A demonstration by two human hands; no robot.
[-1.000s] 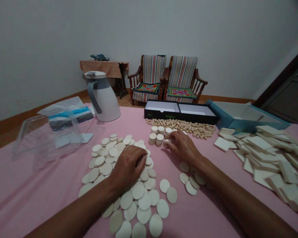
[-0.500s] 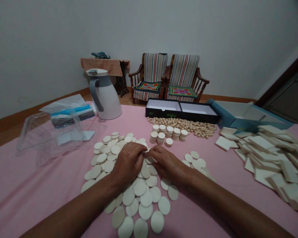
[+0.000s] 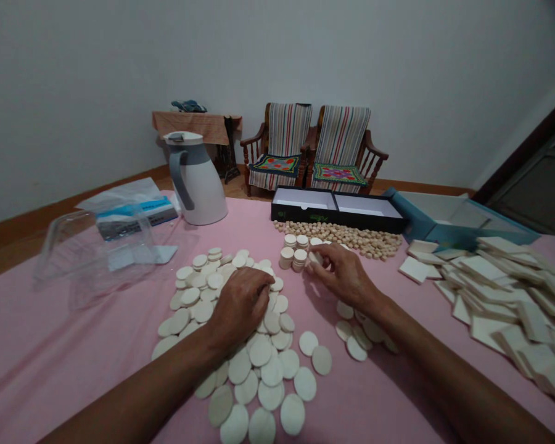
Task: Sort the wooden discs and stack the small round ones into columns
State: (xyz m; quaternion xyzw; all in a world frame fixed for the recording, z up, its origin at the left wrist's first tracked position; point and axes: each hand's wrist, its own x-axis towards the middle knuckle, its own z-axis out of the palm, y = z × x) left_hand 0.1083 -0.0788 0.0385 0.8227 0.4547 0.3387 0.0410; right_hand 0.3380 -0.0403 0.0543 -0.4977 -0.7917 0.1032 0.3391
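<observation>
A large pile of pale round wooden discs (image 3: 272,371) spreads over the pink cloth in front of me. Above its upper part rests my left hand (image 3: 243,299), fingers curled together and their tips mostly hidden. Further right, my right hand (image 3: 342,274) pinches a wooden disc (image 3: 315,259) at the front row of small disc stacks (image 3: 287,258). Part of the back row is covered by that hand. Below the right wrist lies a smaller group of loose discs (image 3: 356,348), partly hidden by my forearm.
Behind the stacks lie many small wooden beads (image 3: 342,234) and a black two-part box (image 3: 337,216). Square wooden tiles (image 3: 485,287) heap up on the right by a blue box lid (image 3: 411,216). A white jug (image 3: 203,191) and clear plastic packaging (image 3: 97,246) stand left.
My right hand has moved away from beside the left hand, up and right to the disc stacks, carrying a disc. My left hand stays over the pile.
</observation>
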